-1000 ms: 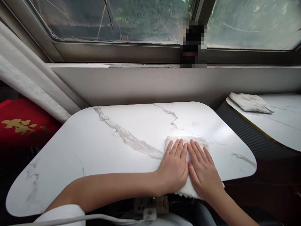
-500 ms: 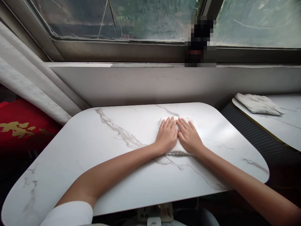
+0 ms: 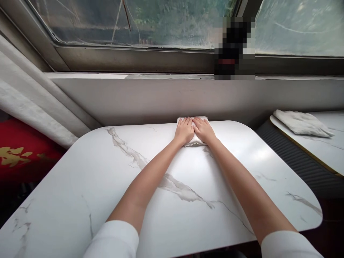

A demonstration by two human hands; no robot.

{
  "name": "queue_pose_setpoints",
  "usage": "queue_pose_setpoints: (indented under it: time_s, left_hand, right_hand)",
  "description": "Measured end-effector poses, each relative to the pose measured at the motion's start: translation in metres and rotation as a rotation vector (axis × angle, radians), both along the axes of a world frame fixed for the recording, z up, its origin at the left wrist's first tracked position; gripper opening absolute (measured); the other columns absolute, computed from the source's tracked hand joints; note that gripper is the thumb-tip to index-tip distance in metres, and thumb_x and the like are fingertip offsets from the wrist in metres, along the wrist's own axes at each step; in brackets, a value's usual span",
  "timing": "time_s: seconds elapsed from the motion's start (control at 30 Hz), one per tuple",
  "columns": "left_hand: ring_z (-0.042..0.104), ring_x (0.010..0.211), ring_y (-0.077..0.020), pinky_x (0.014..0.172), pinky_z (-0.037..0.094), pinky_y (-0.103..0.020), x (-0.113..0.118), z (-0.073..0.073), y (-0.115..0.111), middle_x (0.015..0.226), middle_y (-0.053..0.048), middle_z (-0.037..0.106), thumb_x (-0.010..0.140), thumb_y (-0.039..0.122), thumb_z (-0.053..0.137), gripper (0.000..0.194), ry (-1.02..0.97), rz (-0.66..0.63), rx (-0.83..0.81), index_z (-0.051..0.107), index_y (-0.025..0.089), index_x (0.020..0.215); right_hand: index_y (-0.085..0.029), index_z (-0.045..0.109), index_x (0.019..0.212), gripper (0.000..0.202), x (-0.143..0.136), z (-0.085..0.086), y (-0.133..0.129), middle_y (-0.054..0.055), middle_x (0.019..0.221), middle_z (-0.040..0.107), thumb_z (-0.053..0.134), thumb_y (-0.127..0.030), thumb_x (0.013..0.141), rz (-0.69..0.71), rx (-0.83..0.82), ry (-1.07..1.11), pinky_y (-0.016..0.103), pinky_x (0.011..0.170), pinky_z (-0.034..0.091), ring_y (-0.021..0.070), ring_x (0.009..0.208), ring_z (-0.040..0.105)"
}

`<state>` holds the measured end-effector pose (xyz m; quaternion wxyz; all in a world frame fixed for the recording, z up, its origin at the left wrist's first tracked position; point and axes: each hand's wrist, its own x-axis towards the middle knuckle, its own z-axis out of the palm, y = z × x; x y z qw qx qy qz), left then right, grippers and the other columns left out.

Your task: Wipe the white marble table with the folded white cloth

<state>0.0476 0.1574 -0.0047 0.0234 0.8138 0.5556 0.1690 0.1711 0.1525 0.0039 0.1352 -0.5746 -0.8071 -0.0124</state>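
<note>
A folded white cloth point(image 3: 197, 142) lies at the far edge of the white marbled table point(image 3: 107, 161), close to the wall. My left hand point(image 3: 184, 129) rests flat on its left part, fingers stretched toward the wall. Beside it, my right hand point(image 3: 203, 129) presses flat on the right part, and the two hands touch near the thumbs. Both hands are open, palms down, and neither grips the cloth. Part of the cloth is hidden beneath them.
A second marbled table point(image 3: 329, 150) at the right bears a crumpled white cloth point(image 3: 303, 123). Grey wall point(image 3: 150, 96) and windows stand behind the table. At the left are a pale curtain point(image 3: 32, 86) and red fabric with gold markings point(image 3: 32, 157).
Both hands and the cloth under them have slid away from me and slightly left, from the table's middle to its far edge. The arms are stretched further forward.
</note>
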Motion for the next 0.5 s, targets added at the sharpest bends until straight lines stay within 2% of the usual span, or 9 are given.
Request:
queue_pose_setpoints:
  time_s: [0.13,0.27,0.37,0.5]
  left_hand:
    - [0.025,0.138,-0.0186,0.115,0.010,-0.037,0.000,0.000,-0.010,0.148,-0.011,0.033,0.096,0.024,0.023,0.049,0.002,0.000,0.007,0.035,0.006,0.140]
    - [0.025,0.138,-0.0188,0.115,0.012,-0.038,-0.004,-0.001,-0.031,0.148,-0.011,0.032,0.096,0.024,0.023,0.049,0.000,0.001,0.011,0.035,0.006,0.140]
    - [0.024,0.138,-0.0201,0.115,0.012,-0.040,-0.011,-0.002,-0.059,0.148,-0.012,0.032,0.096,0.025,0.024,0.049,0.014,-0.029,0.008,0.035,0.006,0.140]
    - [0.022,0.139,-0.0207,0.116,0.010,-0.040,-0.028,0.000,-0.110,0.149,-0.012,0.030,0.096,0.025,0.025,0.049,0.023,-0.106,0.003,0.034,0.005,0.140]
  right_hand:
    - [-0.009,0.040,0.138,0.051,0.001,0.000,-0.009,0.012,0.146,0.038,0.026,-0.020,0.090,0.004,0.007,0.007,0.040,0.112,0.020,0.0203,0.136,0.030]
    - [-0.009,0.039,0.139,0.052,-0.002,0.000,-0.032,0.010,0.148,0.036,0.026,-0.020,0.090,0.000,-0.017,-0.001,0.039,0.112,0.019,0.0198,0.137,0.028]
    - [-0.007,0.037,0.140,0.053,-0.008,-0.001,-0.061,0.011,0.148,0.034,0.026,-0.021,0.091,-0.006,-0.033,0.019,0.040,0.113,0.017,0.0204,0.138,0.026]
    - [-0.009,0.038,0.140,0.053,-0.016,-0.003,-0.118,0.011,0.148,0.034,0.027,-0.025,0.091,-0.013,-0.043,0.137,0.043,0.114,0.016,0.0203,0.139,0.025]
